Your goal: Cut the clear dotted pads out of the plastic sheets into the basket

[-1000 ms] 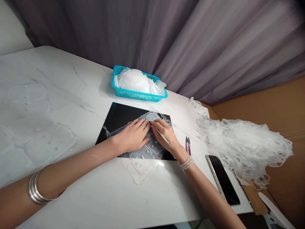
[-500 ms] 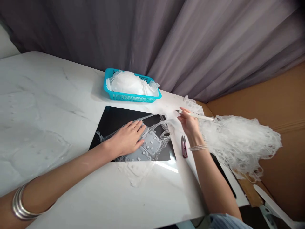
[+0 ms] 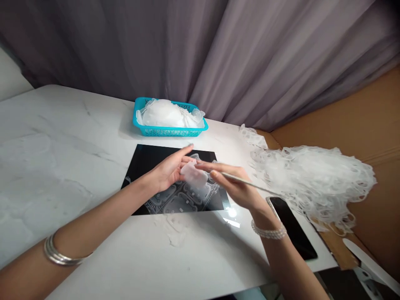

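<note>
A black mat (image 3: 146, 160) lies on the white marble table (image 3: 78, 137), with a translucent moulded sheet (image 3: 175, 202) spread over its near half. Above the mat, my left hand (image 3: 168, 168) is lifted with its fingers stretched out, and a small translucent piece (image 3: 194, 174) rests against the fingertips. My right hand (image 3: 234, 185) meets it from the right. It pinches a thin white stick tool (image 3: 250, 182) and touches the same piece.
A blue basket (image 3: 168, 131) of translucent pieces stands behind the mat. A big heap of white trimmed webbing (image 3: 315, 179) covers the table's right end over a brown cardboard box (image 3: 359, 121). A dark phone (image 3: 292, 229) lies near my right wrist. Purple curtain hangs behind.
My right hand came back from the webbing heap to the mat. My left hand lifted off the sheet and now has a small translucent piece at its fingers.
</note>
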Available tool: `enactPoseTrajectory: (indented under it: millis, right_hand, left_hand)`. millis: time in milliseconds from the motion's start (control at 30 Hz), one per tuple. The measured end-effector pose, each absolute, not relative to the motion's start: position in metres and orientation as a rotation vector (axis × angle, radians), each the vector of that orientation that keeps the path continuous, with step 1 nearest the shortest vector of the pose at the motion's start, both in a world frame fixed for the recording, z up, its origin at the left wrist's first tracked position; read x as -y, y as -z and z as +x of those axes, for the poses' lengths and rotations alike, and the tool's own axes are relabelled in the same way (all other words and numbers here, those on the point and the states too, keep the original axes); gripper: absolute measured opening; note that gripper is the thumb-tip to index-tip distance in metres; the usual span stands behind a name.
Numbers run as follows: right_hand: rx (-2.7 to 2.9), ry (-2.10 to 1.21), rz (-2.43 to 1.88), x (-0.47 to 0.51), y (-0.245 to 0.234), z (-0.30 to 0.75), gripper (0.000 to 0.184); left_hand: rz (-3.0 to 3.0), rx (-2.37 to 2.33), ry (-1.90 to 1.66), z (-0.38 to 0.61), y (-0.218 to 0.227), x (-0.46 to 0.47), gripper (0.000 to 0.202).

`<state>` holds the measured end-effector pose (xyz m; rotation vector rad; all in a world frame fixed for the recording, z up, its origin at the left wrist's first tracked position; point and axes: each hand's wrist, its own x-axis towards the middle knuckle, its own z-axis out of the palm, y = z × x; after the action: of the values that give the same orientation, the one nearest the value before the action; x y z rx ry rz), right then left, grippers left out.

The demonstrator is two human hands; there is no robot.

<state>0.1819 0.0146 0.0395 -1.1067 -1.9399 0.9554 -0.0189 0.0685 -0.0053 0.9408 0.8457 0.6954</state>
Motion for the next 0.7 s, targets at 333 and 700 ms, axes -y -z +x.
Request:
enactPoseTrajectory:
  millis: [333, 700]
  right_hand:
    - [1.723, -0.820, -1.528, -0.052, -0.009, 0.166, 0.042]
    - [1.583, -0.532, -1.516, -0.093, 0.023, 0.186, 0.028]
  left_hand:
    - [1.185, -1.010, -0.812, -0.017, 0.017, -0.053, 0.011]
    - [1.285, -1.203, -1.405, -0.032, -0.009, -0.048, 0.020]
